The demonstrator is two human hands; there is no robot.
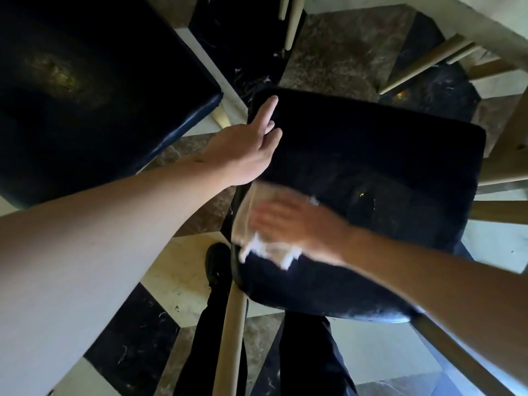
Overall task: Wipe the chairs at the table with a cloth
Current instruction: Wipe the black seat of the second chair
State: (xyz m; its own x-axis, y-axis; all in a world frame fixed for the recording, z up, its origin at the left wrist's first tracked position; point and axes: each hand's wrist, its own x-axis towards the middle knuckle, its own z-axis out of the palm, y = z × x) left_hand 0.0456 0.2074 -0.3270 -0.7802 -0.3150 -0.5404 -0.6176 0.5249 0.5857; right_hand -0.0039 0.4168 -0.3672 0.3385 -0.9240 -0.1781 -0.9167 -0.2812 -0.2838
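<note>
A chair with a dark padded seat [380, 155] and pale wooden legs fills the middle of the head view, tipped toward me. My left hand [251, 147] rests on the seat's left edge, fingers stretched and slightly apart, steadying it. My right hand [288, 221] is blurred by motion and presses a white cloth [265, 241] flat against the near left part of the seat. A second dark chair seat [85, 90] stands at the upper left.
The pale table edge [485, 21] runs across the top right, with more wooden chair legs [428, 64] under it. The floor is patterned marble in black, brown and cream. My dark trousers and a shoe [217, 264] show below the chair.
</note>
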